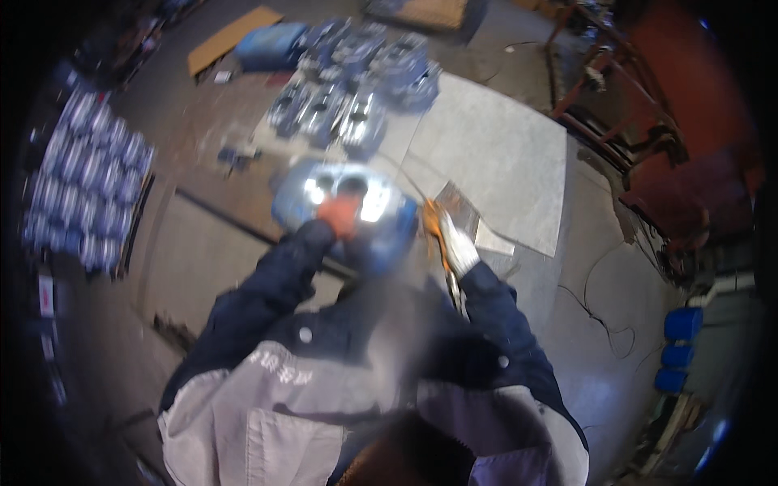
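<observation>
A shiny metal casting (387,212) with round openings in its top sits on the work table in front of me, bright with glare and partly blurred. My left hand (340,215), in an orange-red glove, grips it by the edge of one opening; the fingertips are hard to see. To the right of the casting is my right hand (450,236), in a white glove with orange fingers. Its fingers are closed around a slim, long item (452,283) with a metallic lower end, whose kind I cannot make out.
Several similar castings (361,121) stand at the table's far side, near a blue bundle (270,49) and cardboard (231,36). A small flat plate (496,240) lies on the grey tabletop (502,154). Stacked castings (89,174) fill the left. Blue containers (681,324) and a cable (596,316) are right.
</observation>
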`<state>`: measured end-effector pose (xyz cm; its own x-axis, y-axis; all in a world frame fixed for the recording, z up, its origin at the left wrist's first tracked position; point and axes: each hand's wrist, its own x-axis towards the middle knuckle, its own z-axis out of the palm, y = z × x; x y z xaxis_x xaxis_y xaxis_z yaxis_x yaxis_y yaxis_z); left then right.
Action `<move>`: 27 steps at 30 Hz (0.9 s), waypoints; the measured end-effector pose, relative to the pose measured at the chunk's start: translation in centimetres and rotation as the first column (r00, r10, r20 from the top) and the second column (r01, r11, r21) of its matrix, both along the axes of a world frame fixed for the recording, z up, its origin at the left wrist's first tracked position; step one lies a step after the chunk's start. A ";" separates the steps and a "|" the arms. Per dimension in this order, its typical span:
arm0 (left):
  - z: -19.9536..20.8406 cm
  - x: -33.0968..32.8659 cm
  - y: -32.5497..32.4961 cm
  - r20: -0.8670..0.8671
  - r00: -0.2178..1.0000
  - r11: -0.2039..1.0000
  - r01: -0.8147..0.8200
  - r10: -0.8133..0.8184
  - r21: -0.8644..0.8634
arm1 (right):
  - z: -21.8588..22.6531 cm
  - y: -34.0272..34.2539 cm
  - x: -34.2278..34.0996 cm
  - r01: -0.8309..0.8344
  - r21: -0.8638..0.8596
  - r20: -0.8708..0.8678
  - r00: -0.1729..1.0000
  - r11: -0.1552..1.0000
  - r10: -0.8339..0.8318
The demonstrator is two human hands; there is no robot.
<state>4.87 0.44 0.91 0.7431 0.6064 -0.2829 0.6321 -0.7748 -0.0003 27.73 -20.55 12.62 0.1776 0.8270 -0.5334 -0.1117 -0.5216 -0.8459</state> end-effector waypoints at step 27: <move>3.8 2.2 -1.4 -0.068 0.984 0.984 -0.170 0.167 -0.044 | -10.0 -21.1 0.9 0.642 0.111 -0.720 0.578 0.758 -0.384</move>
<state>7.02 -0.94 4.67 0.6112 0.7051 -0.3595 0.7534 -0.6576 -0.0090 28.60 -41.66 2.64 0.3654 0.8398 -0.4014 -0.8254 0.0929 -0.5569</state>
